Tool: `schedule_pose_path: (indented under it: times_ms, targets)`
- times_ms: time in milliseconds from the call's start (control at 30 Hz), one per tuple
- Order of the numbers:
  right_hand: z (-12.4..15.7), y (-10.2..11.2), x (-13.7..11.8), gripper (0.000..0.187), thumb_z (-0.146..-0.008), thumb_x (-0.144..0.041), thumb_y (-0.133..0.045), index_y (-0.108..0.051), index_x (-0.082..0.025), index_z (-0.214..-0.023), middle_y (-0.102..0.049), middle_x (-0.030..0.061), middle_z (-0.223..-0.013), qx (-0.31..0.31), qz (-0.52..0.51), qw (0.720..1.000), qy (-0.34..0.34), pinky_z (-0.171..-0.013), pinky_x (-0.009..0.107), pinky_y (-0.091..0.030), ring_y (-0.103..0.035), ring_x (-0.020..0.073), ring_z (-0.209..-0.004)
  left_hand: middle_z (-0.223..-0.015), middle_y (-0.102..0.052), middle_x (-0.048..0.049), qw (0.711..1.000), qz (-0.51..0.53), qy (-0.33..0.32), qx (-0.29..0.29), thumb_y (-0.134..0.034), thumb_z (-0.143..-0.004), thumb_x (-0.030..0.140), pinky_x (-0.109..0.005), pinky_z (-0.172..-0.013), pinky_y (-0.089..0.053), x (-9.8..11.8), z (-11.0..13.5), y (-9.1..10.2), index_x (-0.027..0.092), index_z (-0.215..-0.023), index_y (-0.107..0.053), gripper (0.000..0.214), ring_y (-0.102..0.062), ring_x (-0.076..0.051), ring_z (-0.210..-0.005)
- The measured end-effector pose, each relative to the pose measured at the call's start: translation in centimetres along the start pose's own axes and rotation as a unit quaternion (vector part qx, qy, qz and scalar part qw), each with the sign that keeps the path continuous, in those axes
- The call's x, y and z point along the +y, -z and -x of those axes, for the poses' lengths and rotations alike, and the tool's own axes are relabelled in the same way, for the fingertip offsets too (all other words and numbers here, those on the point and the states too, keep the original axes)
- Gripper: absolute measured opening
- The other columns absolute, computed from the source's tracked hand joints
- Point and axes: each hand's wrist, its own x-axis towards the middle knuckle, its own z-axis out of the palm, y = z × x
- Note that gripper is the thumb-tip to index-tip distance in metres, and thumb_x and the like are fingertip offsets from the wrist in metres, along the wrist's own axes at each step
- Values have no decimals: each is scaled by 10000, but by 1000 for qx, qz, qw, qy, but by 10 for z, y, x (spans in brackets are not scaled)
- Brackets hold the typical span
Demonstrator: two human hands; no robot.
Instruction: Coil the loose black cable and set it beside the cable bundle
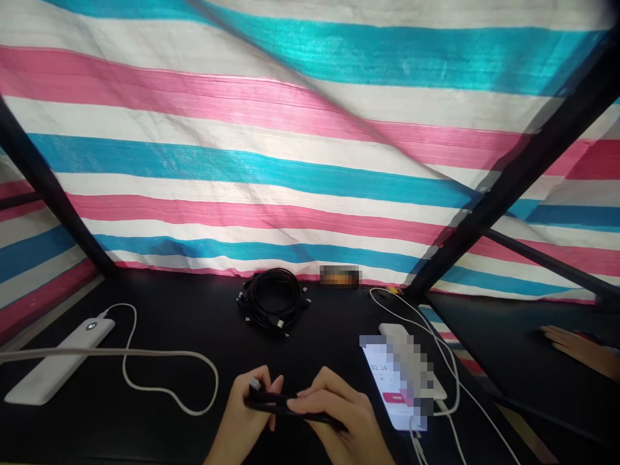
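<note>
Near the front of the black table, my left hand is closed round one end of a black USB cable, whose silvery plug sticks up by the thumb. My right hand pinches the same cable to the right, with fingers wrapped over it. Between the two hands the cable runs doubled in folded lengths; the part inside my right palm is hidden. Beyond my hands lies a round pile of coiled black cables, several plugs poking out around its edge.
A white power bank with a white cord lies left. On the right are a lit phone, another white device and white cords. Striped sheeting hangs behind. Another person's hand rests on the neighbouring table.
</note>
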Motion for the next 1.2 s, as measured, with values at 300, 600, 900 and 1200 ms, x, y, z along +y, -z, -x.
schedule_pose_path:
  times_ms: [300, 600, 900, 1200]
  targets:
    - [6, -17, 4, 258, -938, -247, -506, -667, -256, -1139, -658, 43, -817, -33, 100, 994, 6, -585, 186, -495, -636, 138, -652, -489, -289, 62, 991, -56, -64, 105, -708, -669, 404, -209, -441, -237, 5, 8, -5, 201, -487, -311, 481, -258, -75, -479]
    - [6, -18, -11, 269, -867, -407, -568, -718, -185, -843, -589, 1, -556, 52, -195, 961, -190, -425, 167, -442, -549, 112, -455, -386, -313, 140, 947, 182, -37, 262, -830, -540, 424, -152, -357, -203, 23, -7, 15, 216, -703, -437, 473, -292, -24, -303]
    - [13, -21, -18, 373, -680, -517, -731, -707, -147, -719, -448, -48, -374, 237, -220, 917, -233, -266, 143, -272, -392, 71, -282, -278, -331, 142, 967, 207, -19, 150, -812, -573, 460, -184, -402, -349, 35, 6, 12, 214, -746, -505, 429, -259, -26, -257]
    - [46, -6, -20, 348, -644, -469, -803, -690, -170, -781, -336, -112, -323, 405, -298, 842, -194, -250, 139, -277, -291, 45, -225, -408, -479, 116, 949, 314, 20, 15, -799, -541, 484, -280, -491, -462, -5, 14, -18, 202, -891, -521, 528, -471, -105, -292]
